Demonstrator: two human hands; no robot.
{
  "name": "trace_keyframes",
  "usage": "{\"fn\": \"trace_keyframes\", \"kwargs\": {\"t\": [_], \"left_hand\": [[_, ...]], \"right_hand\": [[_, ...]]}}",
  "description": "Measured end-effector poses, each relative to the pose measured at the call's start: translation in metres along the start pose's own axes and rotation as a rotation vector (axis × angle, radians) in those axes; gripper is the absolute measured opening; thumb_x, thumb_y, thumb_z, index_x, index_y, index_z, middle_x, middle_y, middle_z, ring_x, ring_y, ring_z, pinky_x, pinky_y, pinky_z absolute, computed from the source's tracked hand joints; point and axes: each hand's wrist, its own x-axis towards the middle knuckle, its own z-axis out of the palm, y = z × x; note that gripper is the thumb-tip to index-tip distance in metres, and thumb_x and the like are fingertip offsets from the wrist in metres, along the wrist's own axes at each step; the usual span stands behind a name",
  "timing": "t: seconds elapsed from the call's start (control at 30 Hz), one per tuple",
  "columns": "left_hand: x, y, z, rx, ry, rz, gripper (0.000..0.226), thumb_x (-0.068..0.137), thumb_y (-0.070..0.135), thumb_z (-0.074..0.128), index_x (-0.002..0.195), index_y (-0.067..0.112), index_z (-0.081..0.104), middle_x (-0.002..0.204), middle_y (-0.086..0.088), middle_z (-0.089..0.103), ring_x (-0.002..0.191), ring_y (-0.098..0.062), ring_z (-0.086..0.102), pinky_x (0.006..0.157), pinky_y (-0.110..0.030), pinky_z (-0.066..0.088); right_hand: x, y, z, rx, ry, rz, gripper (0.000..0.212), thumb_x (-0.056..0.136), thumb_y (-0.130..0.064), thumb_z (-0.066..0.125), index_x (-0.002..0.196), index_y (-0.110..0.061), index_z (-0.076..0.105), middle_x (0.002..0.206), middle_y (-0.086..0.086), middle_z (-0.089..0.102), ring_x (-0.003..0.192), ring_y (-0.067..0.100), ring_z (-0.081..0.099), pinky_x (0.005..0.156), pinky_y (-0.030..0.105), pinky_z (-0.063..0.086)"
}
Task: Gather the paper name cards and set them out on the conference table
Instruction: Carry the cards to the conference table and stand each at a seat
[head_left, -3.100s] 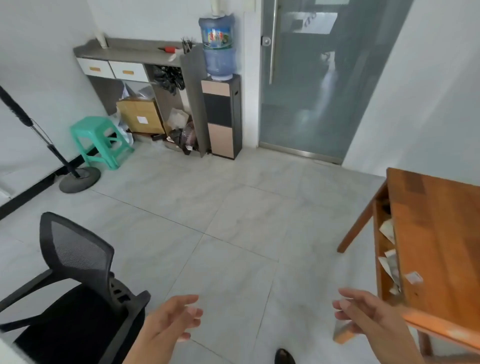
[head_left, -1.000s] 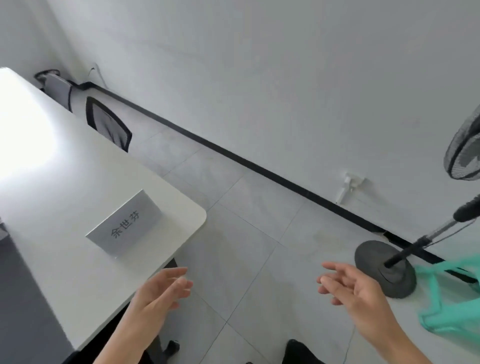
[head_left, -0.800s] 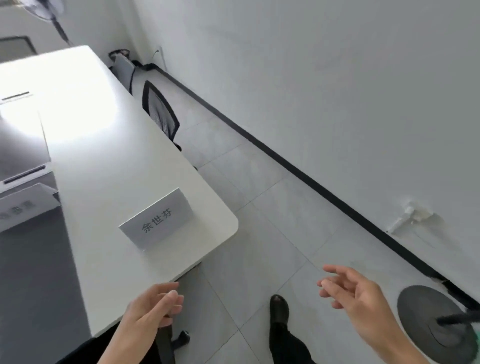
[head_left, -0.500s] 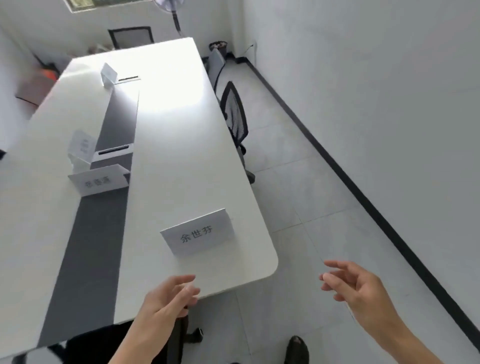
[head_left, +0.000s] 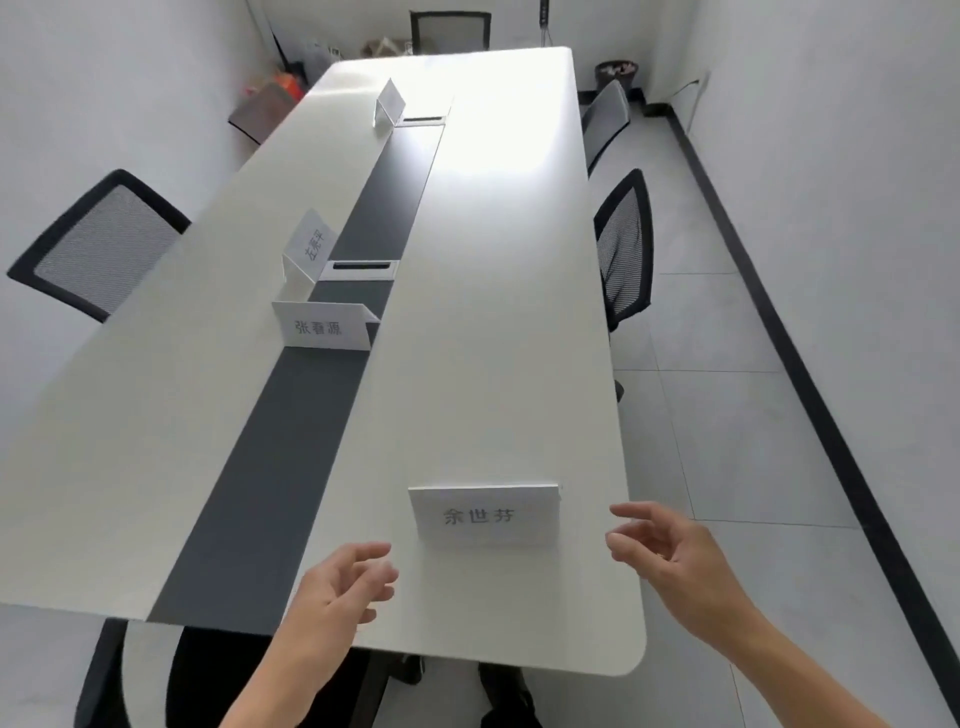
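Our left hand (head_left: 340, 587) and right hand (head_left: 670, 551) open, holding nothing, near name card (head_left: 485, 515) between them, on the white table (head_left: 493, 322).

— Where are the hands?
— Both raised, bare and empty. The left hand (head_left: 340, 584) hovers left of the nearest name card (head_left: 485, 515), fingers loosely curled.
— The other?
— The right hand (head_left: 670, 553) hovers right of it, fingers spread.

Long white conference table (head_left: 493, 312), dark centre strip (head_left: 291, 447); four name cards (head_left: 485, 515) standing.
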Motion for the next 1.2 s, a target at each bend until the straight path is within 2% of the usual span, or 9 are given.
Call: {"fn": "trace_keyframes", "kwargs": {"t": [0.1,0.2,0.37,0.53,0.73,0.83,0.97,1.1,1.2], "left_hand": [[0.045,0.01,0.001,0.036,-0.013,0.012,0.017,0.092,0.025,0.056,0.108,0.025,0.062,0.098,-0.002,0.071,0.094,-0.015,0.067,0.083,-0.033,0.053],[0.092,0.01,0.006,0.136,-0.011,0.03,0.021,0.092,0.029,0.056,0.112,0.024,0.059,0.107,0.0,0.065,0.097,-0.013,0.062,0.085,-0.033,0.051],[0.138,-0.007,0.023,0.378,-0.036,0.02,0.039,0.089,0.028,0.059,0.125,0.016,0.055,0.104,-0.001,0.064,0.088,-0.012,0.063,0.076,-0.027,0.05],[0.151,-0.014,0.032,0.418,0.019,0.037,0.035,0.086,0.023,0.063,0.12,0.013,0.061,0.086,0.004,0.065,0.08,-0.01,0.063,0.077,-0.024,0.05],[0.151,0.001,0.012,0.186,0.055,0.068,0.026,0.082,0.021,0.069,0.108,0.018,0.064,0.079,-0.002,0.067,0.075,-0.015,0.064,0.068,-0.023,0.049],[0.148,0.019,0.003,-0.073,0.036,0.017,0.031,0.078,0.038,0.072,0.098,0.016,0.066,0.083,-0.009,0.072,0.079,-0.022,0.065,0.072,-0.032,0.052],[0.132,0.052,0.008,-0.387,-0.159,0.034,0.035,0.085,0.039,0.062,0.102,0.008,0.068,0.088,-0.018,0.074,0.083,-0.029,0.07,0.072,-0.035,0.055],[0.12,0.078,0.016,-0.694,-0.208,0.054,0.026,0.095,0.019,0.043,0.104,0.0,0.058,0.078,-0.022,0.069,0.067,-0.032,0.07,0.058,-0.033,0.058],[0.113,0.083,0.021,-0.722,-0.204,0.083,0.026,0.091,0.02,0.047,0.101,-0.001,0.058,0.076,-0.02,0.069,0.059,-0.029,0.069,0.053,-0.031,0.058]], "right_hand": [[0.036,-0.007,0.009,-0.16,0.01,-0.021,0.028,0.078,-0.028,0.075,0.105,-0.033,0.067,0.083,-0.008,0.074,0.081,0.002,0.067,0.074,0.025,0.052],[0.074,-0.005,0.023,-0.405,-0.015,-0.039,0.043,0.076,-0.039,0.072,0.117,-0.032,0.061,0.103,-0.016,0.069,0.095,-0.004,0.061,0.081,0.021,0.049],[0.124,0.009,0.056,-0.751,-0.215,-0.031,0.069,0.076,-0.047,0.066,0.139,-0.034,0.041,0.139,-0.013,0.048,0.127,0.01,0.045,0.098,0.03,0.042],[0.156,0.021,0.069,-0.861,-0.337,-0.046,0.06,0.077,-0.054,0.067,0.131,-0.034,0.053,0.135,-0.014,0.056,0.122,0.012,0.051,0.094,0.028,0.04],[0.155,-0.018,0.038,-0.598,-0.233,-0.11,0.036,0.065,-0.061,0.071,0.097,-0.046,0.065,0.092,-0.021,0.072,0.089,0.0,0.064,0.082,0.031,0.051],[0.149,-0.053,0.019,-0.378,-0.282,-0.125,0.022,0.069,-0.049,0.077,0.088,-0.041,0.068,0.088,-0.017,0.074,0.086,0.002,0.069,0.08,0.033,0.054],[0.139,-0.086,0.003,-0.036,-0.277,-0.107,0.034,0.074,-0.035,0.077,0.099,-0.015,0.069,0.095,0.007,0.077,0.088,0.028,0.073,0.082,0.04,0.058],[0.128,-0.09,0.0,0.074,-0.098,-0.079,0.042,0.074,-0.034,0.068,0.109,-0.01,0.064,0.086,0.002,0.077,0.073,0.013,0.072,0.068,0.029,0.055],[0.111,-0.078,0.0,0.109,0.12,-0.015,0.052,0.067,-0.045,0.07,0.11,-0.016,0.061,0.091,0.004,0.073,0.078,0.018,0.071,0.069,0.038,0.056]]}}
